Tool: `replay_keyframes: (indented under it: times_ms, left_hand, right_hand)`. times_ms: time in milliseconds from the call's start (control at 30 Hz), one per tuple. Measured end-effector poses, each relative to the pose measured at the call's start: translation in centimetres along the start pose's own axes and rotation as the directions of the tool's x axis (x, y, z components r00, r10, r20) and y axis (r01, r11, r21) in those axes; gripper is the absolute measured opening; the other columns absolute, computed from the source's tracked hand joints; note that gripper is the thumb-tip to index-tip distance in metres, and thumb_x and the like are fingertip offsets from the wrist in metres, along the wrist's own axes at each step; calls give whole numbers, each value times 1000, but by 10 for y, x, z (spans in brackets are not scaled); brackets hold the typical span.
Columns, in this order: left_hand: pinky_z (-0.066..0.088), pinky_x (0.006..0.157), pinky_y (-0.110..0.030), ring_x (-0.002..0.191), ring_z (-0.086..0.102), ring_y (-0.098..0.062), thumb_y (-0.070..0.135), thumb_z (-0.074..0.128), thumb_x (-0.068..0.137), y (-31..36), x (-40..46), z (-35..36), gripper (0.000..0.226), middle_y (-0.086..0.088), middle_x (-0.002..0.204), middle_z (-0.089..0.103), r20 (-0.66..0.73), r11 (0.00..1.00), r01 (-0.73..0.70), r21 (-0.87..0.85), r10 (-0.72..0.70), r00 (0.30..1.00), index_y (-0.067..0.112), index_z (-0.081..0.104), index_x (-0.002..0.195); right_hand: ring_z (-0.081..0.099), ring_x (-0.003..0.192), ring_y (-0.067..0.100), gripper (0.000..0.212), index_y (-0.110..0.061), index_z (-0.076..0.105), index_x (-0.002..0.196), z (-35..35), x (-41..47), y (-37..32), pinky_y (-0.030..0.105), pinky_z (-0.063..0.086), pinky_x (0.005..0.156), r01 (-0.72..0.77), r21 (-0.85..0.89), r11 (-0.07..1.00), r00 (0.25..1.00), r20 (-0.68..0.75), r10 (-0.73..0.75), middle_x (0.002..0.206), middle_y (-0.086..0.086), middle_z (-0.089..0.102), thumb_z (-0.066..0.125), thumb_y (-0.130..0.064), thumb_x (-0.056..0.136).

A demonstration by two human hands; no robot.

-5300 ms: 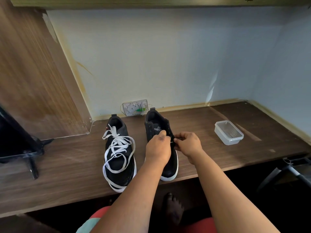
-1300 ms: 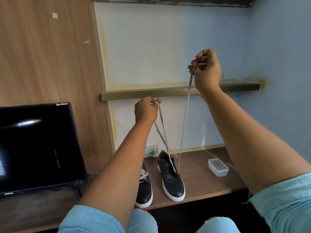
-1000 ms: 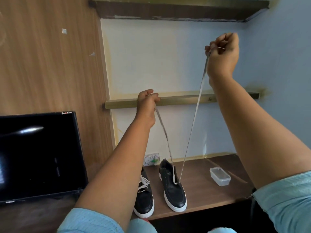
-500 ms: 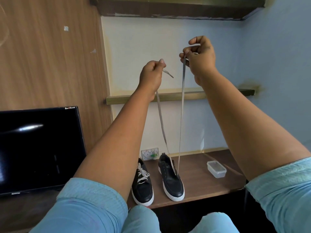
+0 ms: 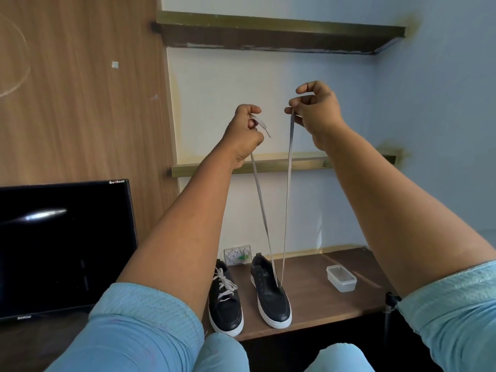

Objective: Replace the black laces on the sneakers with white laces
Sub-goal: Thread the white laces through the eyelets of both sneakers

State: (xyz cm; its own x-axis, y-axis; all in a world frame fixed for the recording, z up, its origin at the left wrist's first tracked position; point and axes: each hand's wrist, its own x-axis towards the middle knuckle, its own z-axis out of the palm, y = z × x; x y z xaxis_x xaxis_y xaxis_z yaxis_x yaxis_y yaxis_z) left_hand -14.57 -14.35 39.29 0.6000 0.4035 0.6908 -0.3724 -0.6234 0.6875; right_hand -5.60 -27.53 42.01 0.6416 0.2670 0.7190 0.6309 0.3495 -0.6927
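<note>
Both hands are raised well above the desk [image 5: 316,304], left hand [image 5: 245,130] and right hand [image 5: 315,111] each pinching one end of the white lace [image 5: 288,189] that runs down to the right sneaker [image 5: 271,294]. Doing this well likely means levelling the two ends before crossing them, keeping the strands flat and untwisted

Bright, even daylight; streak of glare on the dark monitor [image 5: 61,248]; wide-angle bowing at edges.
</note>
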Motion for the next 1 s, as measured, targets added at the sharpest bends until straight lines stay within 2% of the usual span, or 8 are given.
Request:
replay_keyframes:
  times_ms: [133,300,400,500,633,700,867,1000]
  left_hand:
    - [37,66,-23,73,43,-12,16,47,99,5,0,9,8,4,84,48,-63,999,17,-33,-19,998,15,51,106]
    - [20,44,-20,48,22,-8,41,27,105,14,-2,11,31,5,62,32,4,972,96,-215,-98,995,19,41,86]
    - [19,43,-20,47,19,-9,37,25,105,19,-2,14,29,4,60,29,11,975,87,-206,-87,996,20,35,83]
    - [26,52,-25,54,28,-12,26,28,105,18,0,22,31,2,63,35,-64,992,17,-126,-25,998,19,36,76]
    - [39,66,-23,73,48,-12,21,39,102,13,5,25,19,3,80,56,-145,996,-26,-89,13,989,16,56,94]
    - [42,70,-21,81,54,-12,18,45,101,12,6,25,18,3,88,61,-129,986,-4,-166,-18,992,13,63,101]
    - [46,83,-30,89,58,-16,19,50,100,19,8,28,17,2,91,65,-79,921,70,-383,-108,991,19,64,91]
    - [51,86,-31,86,61,-16,17,52,99,24,10,32,13,-4,97,67,-118,935,-18,-353,-26,993,14,64,94]
  right_hand:
    - [70,83,16,22,-19,51,95,0,-3,-1,31,56,82,-25,42,999,999,35,23,84,4,64,49,3,96]
    - [72,83,19,16,-12,50,102,4,-4,-1,29,58,81,-9,135,991,999,48,3,84,8,65,55,2,95]
    - [73,82,18,17,-15,51,100,5,-4,-1,30,59,80,29,129,991,1000,4,-30,86,9,66,57,0,94]
    - [73,81,16,23,-21,50,91,8,-1,-5,30,59,79,88,62,994,993,-88,-82,92,10,66,55,2,94]
    - [70,80,13,30,-23,44,83,6,8,-17,26,54,74,131,75,989,978,-174,-116,97,13,68,54,4,92]
    - [66,78,11,29,-22,43,84,3,11,-22,26,52,74,133,87,987,976,-186,-115,92,10,67,57,3,91]
    - [70,78,15,23,-17,48,98,2,8,-24,27,57,76,33,86,996,998,42,-36,84,5,72,61,0,91]
    - [71,77,14,23,-16,49,99,4,5,-25,25,58,74,38,92,995,998,38,-42,84,5,73,66,-3,89]
